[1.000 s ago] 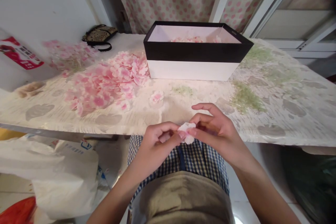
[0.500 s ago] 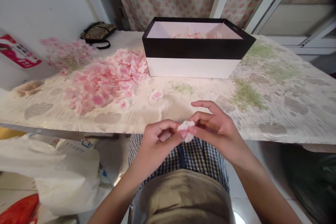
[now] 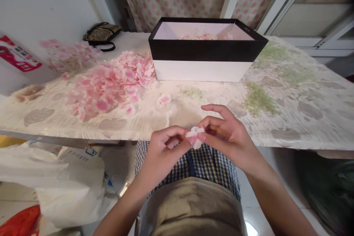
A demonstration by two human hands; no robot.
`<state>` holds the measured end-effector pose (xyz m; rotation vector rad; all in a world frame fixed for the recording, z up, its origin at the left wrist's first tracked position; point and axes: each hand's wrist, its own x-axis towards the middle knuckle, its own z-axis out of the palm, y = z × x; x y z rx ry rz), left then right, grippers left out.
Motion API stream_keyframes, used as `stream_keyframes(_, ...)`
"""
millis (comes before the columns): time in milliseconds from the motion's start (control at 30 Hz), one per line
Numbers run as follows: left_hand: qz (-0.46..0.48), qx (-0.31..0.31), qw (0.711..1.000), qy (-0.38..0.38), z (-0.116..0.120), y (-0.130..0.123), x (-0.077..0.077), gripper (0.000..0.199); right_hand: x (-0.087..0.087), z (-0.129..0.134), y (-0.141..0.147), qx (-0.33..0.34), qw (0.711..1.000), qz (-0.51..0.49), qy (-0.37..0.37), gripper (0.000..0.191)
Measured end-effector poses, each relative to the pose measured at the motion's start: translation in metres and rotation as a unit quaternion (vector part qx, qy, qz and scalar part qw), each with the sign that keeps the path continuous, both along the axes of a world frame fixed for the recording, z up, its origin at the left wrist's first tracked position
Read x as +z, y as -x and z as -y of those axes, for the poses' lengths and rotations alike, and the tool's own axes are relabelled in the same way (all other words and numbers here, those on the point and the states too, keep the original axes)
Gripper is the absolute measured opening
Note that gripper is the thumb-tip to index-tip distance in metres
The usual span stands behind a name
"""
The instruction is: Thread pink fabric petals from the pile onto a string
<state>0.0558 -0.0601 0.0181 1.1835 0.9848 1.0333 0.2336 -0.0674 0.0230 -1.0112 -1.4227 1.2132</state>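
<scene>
Pale pink artificial flower (image 3: 195, 136) between left hand (image 3: 164, 155) and right hand (image 3: 229, 140); both grips narrow, pinching it at fingertips.

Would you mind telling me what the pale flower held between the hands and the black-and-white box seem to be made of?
The pale flower looks like thin artificial fabric or paper, matte, with soft crinkled petals; I cannot tell which. The box seems stiff card, matte, with crisp straight edges.
</scene>
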Motion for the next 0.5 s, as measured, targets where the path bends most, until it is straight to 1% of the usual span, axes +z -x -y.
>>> stream_keyframes(33, -0.006, 0.006, 1.0, -0.003, 0.0, 0.001, 0.0, 0.006, 0.001, -0.002, -0.007, -0.041, 0.998, 0.046, -0.032, 0.045)
stream_keyframes(67, -0.011, 0.013, 1.0, -0.006, 0.001, 0.002, 0.0, 0.007, 0.003, -0.006, -0.017, -0.101, 0.986, 0.109, -0.071, 0.043)
stream_keyframes(100, -0.015, 0.019, 1.0, -0.008, 0.001, 0.003, 0.0, 0.008, 0.003, -0.01, -0.029, -0.188, 0.957, 0.19, -0.117, 0.037)
stream_keyframes(133, -0.016, 0.023, 1.0, -0.011, 0.001, 0.003, 0.0, 0.009, 0.003, -0.015, -0.041, -0.289, 0.903, 0.277, -0.153, 0.03)
stream_keyframes(167, -0.014, 0.024, 1.0, -0.013, 0.001, 0.003, 0.0, 0.009, 0.003, -0.02, -0.053, -0.352, 0.844, 0.374, -0.154, 0.026)
stream_keyframes(200, -0.011, 0.024, 1.0, -0.016, 0.002, 0.003, -0.001, 0.01, 0.001, -0.025, -0.064, -0.366, 0.803, 0.451, -0.135, 0.022)
stream_keyframes(233, -0.006, 0.024, 1.0, -0.018, 0.002, 0.003, -0.001, 0.01, -0.001, -0.029, -0.073, -0.344, 0.786, 0.501, -0.115, 0.019)
stream_keyframes(300, -0.002, 0.022, 1.0, -0.022, 0.002, 0.002, -0.002, 0.011, -0.006, -0.035, -0.083, -0.276, 0.784, 0.548, -0.095, 0.017)
stream_keyframes(333, -0.002, 0.021, 1.0, -0.022, 0.002, 0.002, -0.003, 0.011, -0.008, -0.037, -0.085, -0.251, 0.784, 0.56, -0.096, 0.017)
stream_keyframes(367, -0.003, 0.022, 1.0, -0.021, 0.002, 0.002, -0.004, 0.011, -0.011, -0.038, -0.084, -0.24, 0.779, 0.57, -0.101, 0.019)
stream_keyframes(433, -0.005, 0.025, 0.999, -0.019, 0.003, 0.003, -0.005, 0.01, -0.014, -0.04, -0.082, -0.248, 0.763, 0.588, -0.105, 0.023)
stream_keyframes(500, -0.008, 0.033, 0.999, -0.017, 0.002, 0.006, -0.007, 0.01, -0.015, -0.041, -0.081, -0.262, 0.752, 0.597, -0.097, 0.024)
